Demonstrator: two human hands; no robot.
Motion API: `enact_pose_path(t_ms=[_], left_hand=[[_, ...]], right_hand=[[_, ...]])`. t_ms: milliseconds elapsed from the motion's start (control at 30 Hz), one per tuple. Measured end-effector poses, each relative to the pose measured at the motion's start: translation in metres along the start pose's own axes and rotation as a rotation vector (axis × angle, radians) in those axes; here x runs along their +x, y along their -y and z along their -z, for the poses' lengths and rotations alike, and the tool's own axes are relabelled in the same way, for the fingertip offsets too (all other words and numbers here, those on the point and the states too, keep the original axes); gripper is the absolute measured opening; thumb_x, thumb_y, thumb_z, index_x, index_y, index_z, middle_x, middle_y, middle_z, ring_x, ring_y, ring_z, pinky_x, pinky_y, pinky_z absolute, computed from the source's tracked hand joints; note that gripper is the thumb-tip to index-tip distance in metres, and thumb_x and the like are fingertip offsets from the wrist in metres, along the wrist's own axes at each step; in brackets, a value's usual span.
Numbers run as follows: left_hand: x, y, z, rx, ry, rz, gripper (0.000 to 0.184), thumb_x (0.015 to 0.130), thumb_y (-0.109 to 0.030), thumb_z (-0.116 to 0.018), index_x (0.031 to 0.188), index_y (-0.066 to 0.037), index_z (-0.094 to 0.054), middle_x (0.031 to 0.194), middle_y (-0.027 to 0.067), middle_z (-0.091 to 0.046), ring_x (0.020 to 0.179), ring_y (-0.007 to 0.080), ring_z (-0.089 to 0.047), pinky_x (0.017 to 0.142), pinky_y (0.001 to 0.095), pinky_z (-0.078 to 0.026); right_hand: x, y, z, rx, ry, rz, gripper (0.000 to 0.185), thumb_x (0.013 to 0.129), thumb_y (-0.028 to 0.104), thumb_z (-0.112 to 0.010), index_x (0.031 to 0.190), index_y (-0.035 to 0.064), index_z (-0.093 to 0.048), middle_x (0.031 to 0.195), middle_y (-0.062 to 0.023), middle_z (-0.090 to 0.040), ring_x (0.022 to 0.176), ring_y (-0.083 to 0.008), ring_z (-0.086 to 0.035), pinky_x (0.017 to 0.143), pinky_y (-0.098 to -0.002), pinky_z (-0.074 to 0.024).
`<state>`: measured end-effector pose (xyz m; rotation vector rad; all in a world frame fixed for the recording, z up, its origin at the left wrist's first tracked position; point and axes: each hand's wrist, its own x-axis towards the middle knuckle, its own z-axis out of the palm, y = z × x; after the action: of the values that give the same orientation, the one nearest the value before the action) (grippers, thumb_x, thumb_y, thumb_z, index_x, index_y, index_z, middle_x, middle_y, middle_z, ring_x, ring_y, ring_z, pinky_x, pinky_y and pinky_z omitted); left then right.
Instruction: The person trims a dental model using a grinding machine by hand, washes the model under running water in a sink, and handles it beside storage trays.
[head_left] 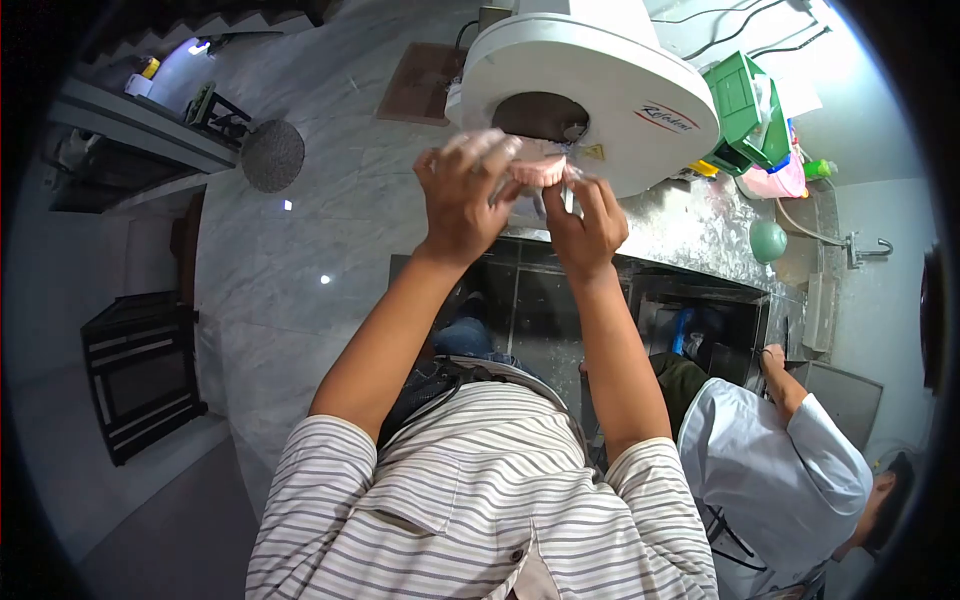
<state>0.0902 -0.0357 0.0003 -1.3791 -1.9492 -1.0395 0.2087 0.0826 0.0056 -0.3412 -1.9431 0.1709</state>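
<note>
A pink dental cast (540, 172) with a row of tooth shapes along its edge is held up between my two hands. My left hand (465, 195) grips its left side with bent fingers, the fingertips smeared by motion. On the other side, the fingers and thumb of my right hand (588, 220) pinch the cast's right end. Just beyond both hands stands a white machine (620, 95) with red and black lettering and a dark round opening (543, 115). Whether the cast touches the machine, I cannot tell.
A speckled worktop (690, 225) runs right, carrying green bins (735, 110), a pink container (775, 182) and a green rounded bowl (768, 241). A tap (868, 250) is on the wall. At lower right, a person in a light shirt (775, 470) sits beside an open cabinet (700, 325).
</note>
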Motion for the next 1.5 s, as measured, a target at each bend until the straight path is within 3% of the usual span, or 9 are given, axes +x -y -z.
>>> enact_pose_path(t_ms=[33, 200, 267, 333, 400, 533, 1033, 1333, 1500], left_hand=[[0.007, -0.011, 0.007, -0.061, -0.047, -0.013, 0.039, 0.079, -0.017, -0.079, 0.116, -0.012, -0.066, 0.116, 0.0036, -0.068, 0.11, 0.0235, -0.061, 0.097, 0.0436, -0.037], [0.007, -0.037, 0.015, -0.38, 0.008, 0.022, 0.023, 0.086, -0.01, -0.076, 0.107, -0.005, -0.07, 0.089, 0.0064, -0.072, 0.078, 0.0231, -0.068, 0.076, 0.0368, -0.052], [0.007, -0.057, 0.025, -1.098, 0.264, 0.794, 0.023, 0.091, -0.014, -0.074, 0.106, 0.001, -0.066, 0.09, 0.0057, -0.072, 0.078, 0.0154, -0.068, 0.066, 0.0322, -0.055], [0.01, -0.07, 0.03, -1.317, 0.246, 0.819, 0.024, 0.095, -0.02, -0.072, 0.1, 0.003, -0.065, 0.087, 0.007, -0.072, 0.074, 0.0113, -0.067, 0.058, 0.0267, -0.056], [0.007, -0.079, 0.036, -1.458, 0.327, 0.943, 0.025, 0.096, -0.019, -0.069, 0.104, 0.005, -0.066, 0.087, 0.0071, -0.069, 0.069, 0.013, -0.065, 0.059, 0.0266, -0.055], [0.0, -0.095, 0.047, -1.549, 0.401, 0.941, 0.025, 0.098, -0.022, -0.067, 0.099, 0.003, -0.066, 0.083, 0.0067, -0.067, 0.064, 0.0134, -0.063, 0.057, 0.027, -0.054], [-0.014, -0.132, 0.078, -1.724, 0.526, 0.961, 0.026, 0.103, -0.024, -0.057, 0.093, 0.0, -0.061, 0.079, 0.0071, -0.064, 0.059, 0.0147, -0.061, 0.051, 0.0283, -0.052], [-0.016, -0.138, 0.087, -1.647, 0.52, 0.834, 0.022, 0.101, -0.022, -0.061, 0.101, 0.0, -0.059, 0.082, 0.0091, -0.066, 0.064, 0.0145, -0.064, 0.052, 0.0279, -0.053], [-0.02, -0.14, 0.093, -1.239, 0.394, 0.609, 0.024, 0.097, -0.015, -0.068, 0.112, 0.001, -0.059, 0.095, 0.0114, -0.072, 0.076, 0.0136, -0.068, 0.064, 0.026, -0.054]], right_hand=[[0.001, 0.007, 0.01, 0.016, -0.014, -0.019, 0.02, 0.071, -0.003, -0.078, 0.086, 0.0041, -0.067, 0.078, -0.0104, -0.068, 0.066, -0.0255, -0.068, 0.057, -0.0313, -0.0539], [0.009, 0.024, 0.04, 0.108, -0.077, -0.094, 0.025, 0.074, -0.004, -0.079, 0.097, 0.0021, -0.071, 0.084, -0.0107, -0.071, 0.078, -0.0234, -0.073, 0.066, -0.0297, -0.0586], [0.009, 0.035, 0.051, 0.455, -0.105, -0.567, 0.022, 0.079, -0.002, -0.078, 0.099, 0.0015, -0.071, 0.087, -0.01, -0.071, 0.08, -0.0187, -0.072, 0.066, -0.0282, -0.059], [0.009, 0.04, 0.067, 0.533, -0.081, -0.759, 0.018, 0.085, 0.002, -0.076, 0.102, -0.0009, -0.071, 0.089, -0.0081, -0.072, 0.082, -0.0134, -0.07, 0.067, -0.025, -0.0583], [-0.002, 0.032, 0.081, 0.762, 0.182, -1.015, 0.018, 0.089, 0.006, -0.073, 0.104, -0.0036, -0.071, 0.086, -0.0062, -0.072, 0.08, -0.0108, -0.068, 0.067, -0.0225, -0.0567], [-0.007, 0.043, 0.102, 0.934, 0.165, -1.034, 0.018, 0.091, 0.009, -0.07, 0.101, -0.0057, -0.073, 0.084, -0.0044, -0.073, 0.075, -0.007, -0.065, 0.066, -0.0216, -0.0534], [-0.016, 0.067, 0.164, 0.816, 0.147, -0.924, 0.013, 0.091, 0.006, -0.07, 0.091, -0.006, -0.073, 0.075, -0.0015, -0.069, 0.068, -0.0039, -0.059, 0.059, -0.0204, -0.0471], [-0.014, 0.078, 0.18, 0.872, 0.161, -0.981, 0.013, 0.093, 0.006, -0.069, 0.094, -0.006, -0.072, 0.077, -0.0011, -0.069, 0.07, -0.0039, -0.06, 0.062, -0.0195, -0.0487], [-0.014, 0.077, 0.182, 0.907, 0.179, -0.956, 0.016, 0.092, 0.002, -0.07, 0.105, -0.0074, -0.069, 0.087, -0.0055, -0.071, 0.076, -0.0069, -0.065, 0.066, -0.0203, -0.0526]])
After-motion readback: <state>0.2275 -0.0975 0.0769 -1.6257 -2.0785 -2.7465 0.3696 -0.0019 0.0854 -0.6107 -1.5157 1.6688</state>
